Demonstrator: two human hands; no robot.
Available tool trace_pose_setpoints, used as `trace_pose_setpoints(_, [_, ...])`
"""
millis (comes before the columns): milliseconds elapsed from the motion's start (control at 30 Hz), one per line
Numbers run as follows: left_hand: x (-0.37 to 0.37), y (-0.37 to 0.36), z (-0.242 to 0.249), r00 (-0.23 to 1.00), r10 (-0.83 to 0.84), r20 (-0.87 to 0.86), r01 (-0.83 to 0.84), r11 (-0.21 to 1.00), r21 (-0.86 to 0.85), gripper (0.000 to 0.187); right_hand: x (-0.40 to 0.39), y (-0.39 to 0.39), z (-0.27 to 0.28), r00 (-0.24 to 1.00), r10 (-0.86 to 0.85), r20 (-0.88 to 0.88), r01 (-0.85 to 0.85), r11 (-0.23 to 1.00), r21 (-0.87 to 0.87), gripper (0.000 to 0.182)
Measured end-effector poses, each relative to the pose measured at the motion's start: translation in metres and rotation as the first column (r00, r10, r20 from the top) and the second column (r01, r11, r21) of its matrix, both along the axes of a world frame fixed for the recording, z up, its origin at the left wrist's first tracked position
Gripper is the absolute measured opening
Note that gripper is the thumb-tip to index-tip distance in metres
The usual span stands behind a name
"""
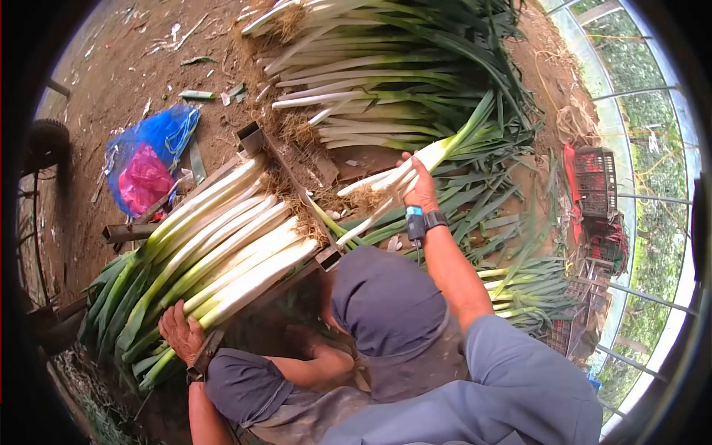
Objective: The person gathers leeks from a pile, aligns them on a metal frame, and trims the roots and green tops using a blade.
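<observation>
Dirt flr (96, 81), clear wall (653, 126) & leek pile (363, 80) suggest farm bldg.

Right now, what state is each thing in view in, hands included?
Right hand: closed around a few leeks
Held leeks: gripped, roots and leaves attached
Left hand: resting on the framed leeks
Framed leeks: laid side by side, roots and leaves attached
Metal frame: loaded
Piled leeks: lying heaped, roots and leaves attached
Blue bag: crumpled, on the ground
Pink bag: crumpled
Dark crate: contents unclear
</observation>
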State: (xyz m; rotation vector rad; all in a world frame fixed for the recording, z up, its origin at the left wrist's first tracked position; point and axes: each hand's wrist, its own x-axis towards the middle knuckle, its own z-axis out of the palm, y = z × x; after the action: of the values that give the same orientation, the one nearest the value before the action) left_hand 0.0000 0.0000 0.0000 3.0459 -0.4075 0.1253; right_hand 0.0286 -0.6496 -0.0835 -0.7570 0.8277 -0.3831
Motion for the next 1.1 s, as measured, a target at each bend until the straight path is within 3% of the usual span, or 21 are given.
trace_pose_setpoints(67, [0.005, -0.004, -0.017, 1.0, 0.001, 0.0, -0.001, 1.0, -0.014, 0.049, 0.01, -0.012, 0.013, 0.965, -0.153, 0.211, 0.113, 0.975, 0.191, 0.032])
trace_pose_setpoints(100, [0.009, 0.008, 0.01, 0.997, 0.003, 0.078, -0.004, 1.0, 0.005, 0.049, 0.026, 0.003, 0.05, 0.952, -0.186, 0.245, 0.125, 0.962, 0.244, 0.024])
trace_pose_setpoints(167, [0.003, -0.003, 0.004, 0.997, -0.001, 0.083, 0.005, 0.999, -0.046, 0.047, 0.023, -0.035, 0.075, 0.94, -0.055, 0.337, 0.004, 0.989, 0.15, 0.021])
trace_pose_setpoints(300, [-0.003, -0.008, 0.003, 0.995, 0.022, 0.102, -0.015, 0.998, -0.064, 0.048, 0.037, -0.082, 0.116, 0.97, 0.029, 0.243, -0.032, 0.999, 0.007, 0.027])
trace_pose_setpoints(367, [-0.002, -0.017, 0.011, 0.992, 0.062, 0.107, -0.054, 0.995, -0.079, 0.048, 0.048, -0.094, 0.1, 0.97, 0.103, 0.222, -0.089, 0.993, -0.071, 0.026])
trace_pose_setpoints(467, [0.001, -0.019, 0.016, 0.991, 0.041, 0.125, -0.026, 0.993, -0.114, 0.043, 0.059, -0.074, 0.068, 0.992, 0.036, 0.124, -0.03, 0.998, -0.048, 0.026])
trace_pose_setpoints(600, [-0.001, -0.024, 0.028, 0.997, 0.047, 0.059, -0.039, 0.991, -0.129, 0.04, 0.06, 0.0, -0.003, 0.991, 0.102, 0.092, -0.111, 0.989, 0.097, 0.026])
trace_pose_setpoints(633, [-0.002, -0.026, 0.031, 0.997, 0.048, 0.057, -0.041, 0.991, -0.125, 0.04, 0.051, 0.02, -0.021, 0.953, 0.295, 0.068, -0.296, 0.955, 0.017, 0.025])
trace_pose_setpoints(667, [-0.003, -0.025, 0.029, 0.998, 0.05, 0.049, -0.043, 0.992, -0.121, 0.041, 0.045, 0.065, -0.011, 0.965, 0.239, 0.107, -0.254, 0.955, 0.156, 0.022])
trace_pose_setpoints(733, [-0.001, -0.023, 0.03, 0.998, 0.044, 0.054, -0.038, 0.993, -0.111, 0.041, 0.037, 0.099, -0.023, 0.934, 0.235, 0.27, -0.329, 0.861, 0.387, 0.016])
trace_pose_setpoints(767, [-0.001, -0.024, 0.032, 0.997, 0.06, 0.043, -0.055, 0.992, -0.11, 0.041, 0.033, 0.145, 0.02, 0.995, 0.031, 0.092, -0.061, 0.936, 0.345, 0.014])
trace_pose_setpoints(900, [0.0, -0.026, 0.029, 0.997, 0.071, 0.028, -0.068, 0.992, -0.108, 0.041, 0.028, 0.109, 0.033, 0.989, 0.015, 0.146, -0.069, 0.924, 0.376, 0.018])
trace_pose_setpoints(933, [0.0, -0.027, 0.025, 0.997, 0.071, 0.033, -0.066, 0.99, -0.125, 0.041, 0.027, 0.092, 0.039, 0.986, 0.064, 0.157, -0.117, 0.928, 0.355, 0.013])
trace_pose_setpoints(967, [0.001, -0.023, 0.018, 0.997, 0.049, 0.058, -0.04, 0.99, -0.136, 0.042, 0.024, 0.066, 0.047, 0.969, 0.193, 0.157, -0.217, 0.964, 0.154, 0.008])
trace_pose_setpoints(1033, [-0.001, -0.025, 0.023, 0.998, 0.039, 0.041, -0.033, 0.989, -0.145, 0.044, 0.025, 0.015, 0.081, 0.919, 0.393, 0.034, -0.343, 0.838, -0.424, 0.008])
trace_pose_setpoints(1067, [-0.001, -0.027, 0.028, 0.998, 0.047, 0.028, -0.042, 0.984, -0.173, 0.044, 0.035, -0.009, 0.115, 0.918, 0.394, 0.045, -0.307, 0.78, -0.546, 0.013])
trace_pose_setpoints(1100, [0.0, -0.025, 0.019, 0.987, 0.03, 0.16, -0.006, 0.989, -0.15, 0.045, 0.044, -0.002, 0.179, 0.956, 0.234, 0.177, -0.088, 0.803, -0.589, 0.025])
